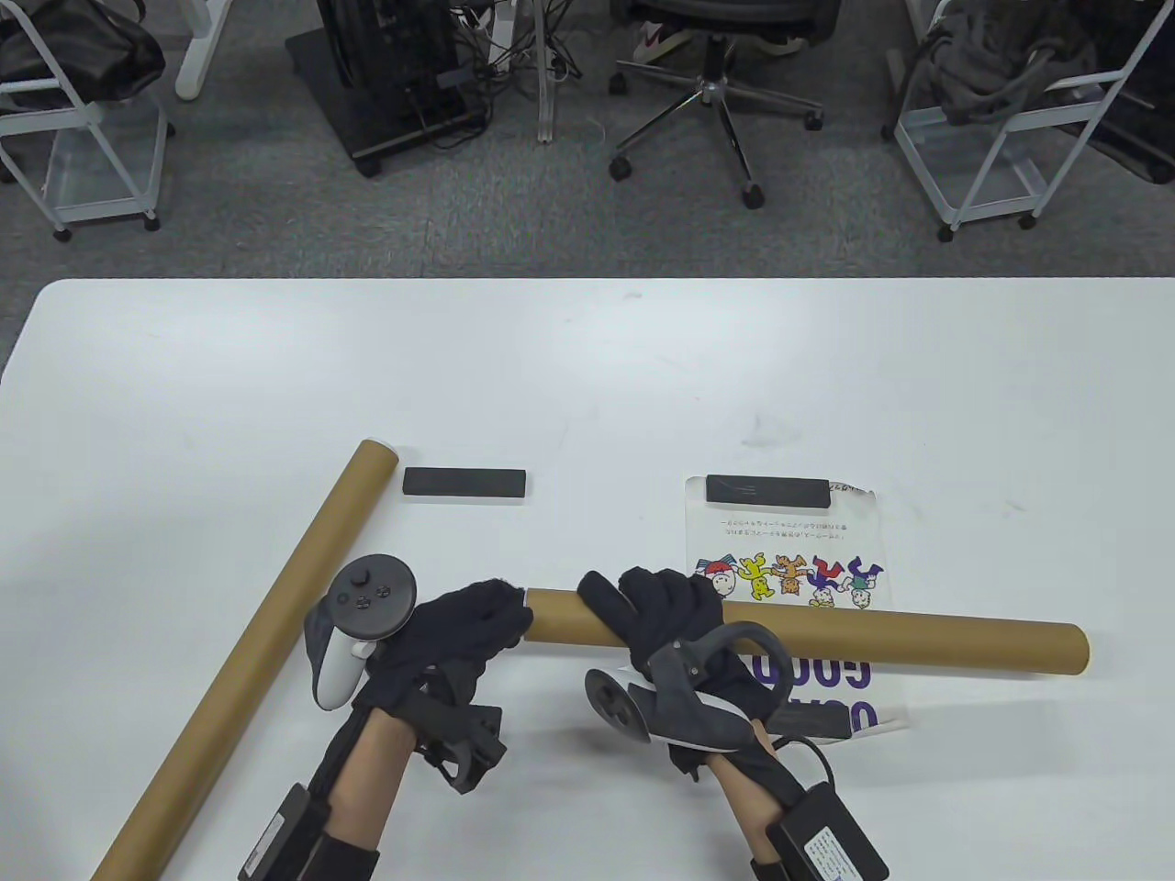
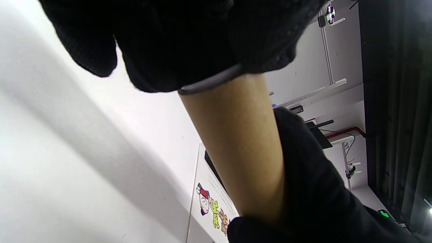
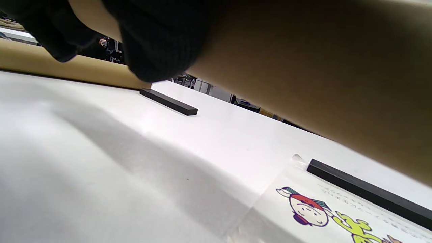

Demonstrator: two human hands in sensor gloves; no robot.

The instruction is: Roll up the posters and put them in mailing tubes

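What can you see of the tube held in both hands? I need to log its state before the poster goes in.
The held tube is a long brown cardboard cylinder, plain and unmarked, held level above the flat poster. The right hand wraps it near its left end; the left hand covers that end, where a grey rim shows. The far right end looks uncovered.

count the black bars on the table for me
2. One black bar lies bare on the table, just right of the far end of the diagonal tube. The other sits on the far edge of the poster. None looks hidden.
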